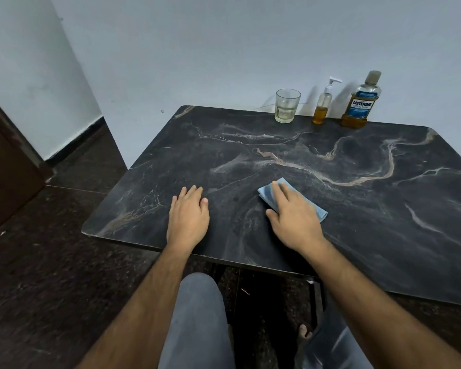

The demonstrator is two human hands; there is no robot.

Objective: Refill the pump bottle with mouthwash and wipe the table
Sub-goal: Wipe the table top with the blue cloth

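My right hand [294,219] lies flat on a folded light-blue cloth [268,194], fingers straight and close together, pressing it against the dark marble-patterned desk [357,203]. The cloth shows past my fingertips on the far side and again at a corner on the outer side of my hand; the rest is hidden under my palm. My left hand [188,217] rests palm-down on the bare desk, on the side of the cloth away from the bottles and well apart from it, fingers straight and relaxed, holding nothing.

Taking the cloth as my mark, the other things stand far beyond it, in a row along the desk's far edge by the pale wall [224,49]. The small clear pump bottle with a white pump head [322,107] is the middle one, upright, with amber liquid filling roughly its lower half. Just beside it, toward the desk's far right corner, stands the larger clear mouthwash bottle with a blue label [359,102], upright and capped, amber liquid low inside it. On the pump bottle's other side is a clear drinking glass [286,106], which seems to hold a little pale liquid at the bottom, though I can't be sure.

Nearer than the cloth, below the desk edge, my grey-trousered knee [197,315] shows above the dark speckled floor [37,288].
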